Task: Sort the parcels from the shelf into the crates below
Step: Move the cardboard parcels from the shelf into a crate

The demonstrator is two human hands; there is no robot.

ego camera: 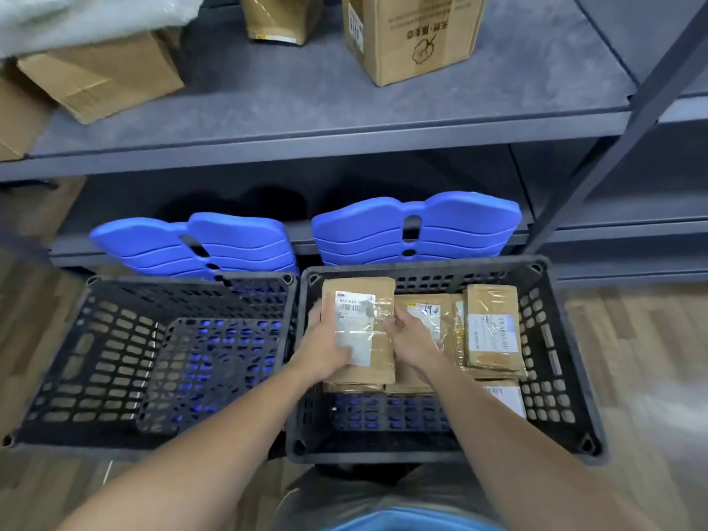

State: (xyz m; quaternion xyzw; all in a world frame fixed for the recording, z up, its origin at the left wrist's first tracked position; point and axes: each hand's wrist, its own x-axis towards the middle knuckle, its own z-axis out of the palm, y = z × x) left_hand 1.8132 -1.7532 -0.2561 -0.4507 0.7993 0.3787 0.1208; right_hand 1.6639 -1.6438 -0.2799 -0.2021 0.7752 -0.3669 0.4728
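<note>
Grey metal shelving (306, 109), wood-plank floor (632, 358)

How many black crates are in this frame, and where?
2, side by side below the shelf. The left crate shows no parcels; the right crate holds several, where the left hand and right hand grip a parcel. None looks hidden.

Brown parcel (358, 327) w/ white label flat atop other parcels (492, 331) in rt black crate (548, 339).

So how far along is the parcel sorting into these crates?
Done: several parcels lie in the right crate. In hand: the left hand and right hand hold a labelled parcel over it. Left: the left crate holds nothing, and cardboard boxes sit on the shelf.
</note>
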